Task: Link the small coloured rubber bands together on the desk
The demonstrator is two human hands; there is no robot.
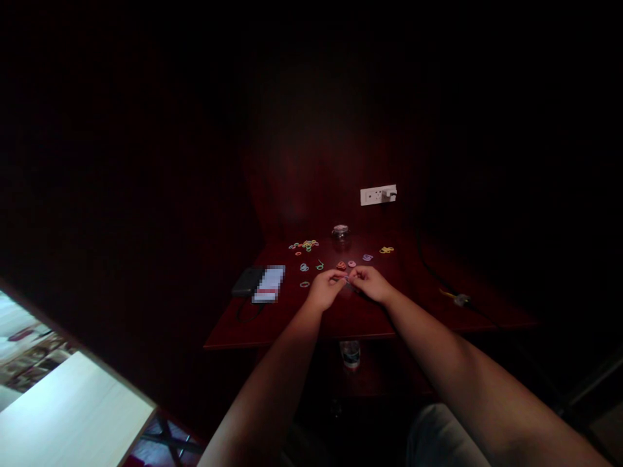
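Note:
Over the middle of the dark red desk, my left hand [326, 287] and my right hand [370, 283] meet with their fingertips pinched together. Between them is a small pale hair tie [347, 279], mostly covered by the fingers. Just beyond the fingertips lie a bunch of orange-red hair ties [341, 265] and a pink hair tie [352, 264]. Purple hair ties [367, 257] and yellow ones [387, 250] are farther right. To the left are green [320, 266], light blue [304, 267] and greyish [304, 284] ones. A mixed-colour pile [308, 244] lies at the back left.
A clear lidded jar [341, 235] stands near the back panel, below a wall socket [378, 194] with a plug. At left, a phone [268, 284] lies beside a black case-like object [247, 282]. A cable [460, 299] runs along the right. Under the desk [292, 334] is a bottle [350, 354].

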